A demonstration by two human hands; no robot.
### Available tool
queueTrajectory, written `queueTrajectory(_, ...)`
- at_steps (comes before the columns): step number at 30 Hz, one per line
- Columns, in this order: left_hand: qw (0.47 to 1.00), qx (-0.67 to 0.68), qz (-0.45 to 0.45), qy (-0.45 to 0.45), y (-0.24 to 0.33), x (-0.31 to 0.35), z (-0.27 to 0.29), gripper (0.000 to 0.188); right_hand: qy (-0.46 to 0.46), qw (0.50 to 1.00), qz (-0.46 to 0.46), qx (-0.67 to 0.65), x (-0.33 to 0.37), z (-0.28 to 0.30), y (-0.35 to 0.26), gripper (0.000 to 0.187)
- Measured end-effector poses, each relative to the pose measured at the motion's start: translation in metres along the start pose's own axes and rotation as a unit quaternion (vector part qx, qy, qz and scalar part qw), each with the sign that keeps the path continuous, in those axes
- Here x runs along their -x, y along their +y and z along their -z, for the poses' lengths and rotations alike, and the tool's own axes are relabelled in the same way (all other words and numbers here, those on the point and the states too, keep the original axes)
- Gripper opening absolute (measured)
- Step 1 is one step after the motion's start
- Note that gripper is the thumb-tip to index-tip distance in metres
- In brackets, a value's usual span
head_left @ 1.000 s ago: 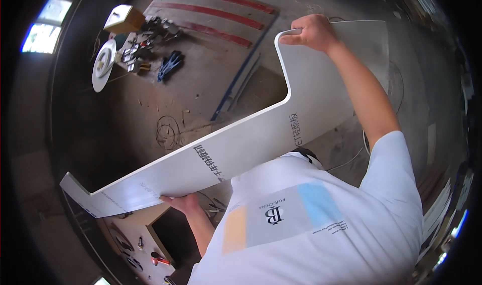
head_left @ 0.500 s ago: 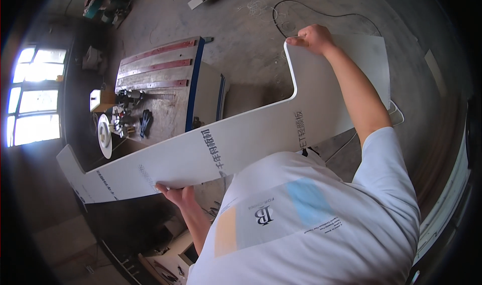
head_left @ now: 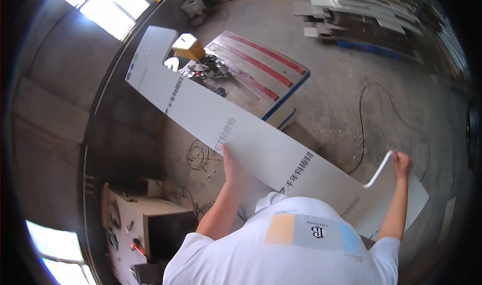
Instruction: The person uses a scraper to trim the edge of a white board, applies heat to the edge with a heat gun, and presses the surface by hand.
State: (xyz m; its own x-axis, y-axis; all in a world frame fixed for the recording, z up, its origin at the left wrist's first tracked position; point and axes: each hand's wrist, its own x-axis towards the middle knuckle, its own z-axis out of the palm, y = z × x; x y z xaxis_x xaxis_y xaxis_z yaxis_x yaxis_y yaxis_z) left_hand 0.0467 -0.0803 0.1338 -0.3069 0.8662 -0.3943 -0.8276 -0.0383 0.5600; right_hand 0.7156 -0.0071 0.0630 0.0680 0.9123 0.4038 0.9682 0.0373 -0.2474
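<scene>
I hold the white panel (head_left: pixel 261 144) aslant before me, left hand (head_left: pixel 230 167) clasping its near edge, right hand (head_left: pixel 402 165) gripping its notched right end; its far-left end could strike the red-striped surface (head_left: pixel 261 61) if I turn carelessly.

White, short-sleeved fabric T-shirt (head_left: pixel 301 267) is worn. Front is marked by a wide rectangular print (head_left: pixel 301 236), divided into pale orange block (head_left: pixel 279 229), light grey panel (head_left: pixel 304 227) and pale blue block (head_left: pixel 350 232). Bold dark monogram (head_left: pixel 317 232) is set on grey; tiny dark lettering (head_left: pixel 354 256) is printed beside blue. Forearms (head_left: pixel 394 220) are left uncovered by the loose white sleeves (head_left: pixel 193 250)
</scene>
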Motion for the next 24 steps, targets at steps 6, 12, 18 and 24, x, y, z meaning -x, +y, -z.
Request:
queueTrajectory(6, 0.999, 0.026, -0.023, 0.025, 0.008, 0.038, -0.043, 0.08, -0.088, 0.987, -0.067, -0.114, -0.047, 0.035, -0.028, 0.069)
queueTrajectory(12, 0.994, 0.08, -0.074, -0.025, 0.0, 0.053, -0.046, 0.077, -0.197, 0.921, 0.16, -0.297, -0.072, 0.09, -0.296, 0.076)
queueTrajectory(18, 0.982, 0.025, -0.169, -0.08, 0.007, 0.085, -0.026, 0.083, -0.313, 0.873, 0.195, -0.321, -0.014, 0.076, -0.469, 0.058)
queueTrajectory(24, 0.944, -0.194, -0.188, -0.189, 0.076, 0.132, -0.018, 0.063, -0.296, 0.712, 0.098, -0.63, -0.001, 0.06, -0.493, 0.029)
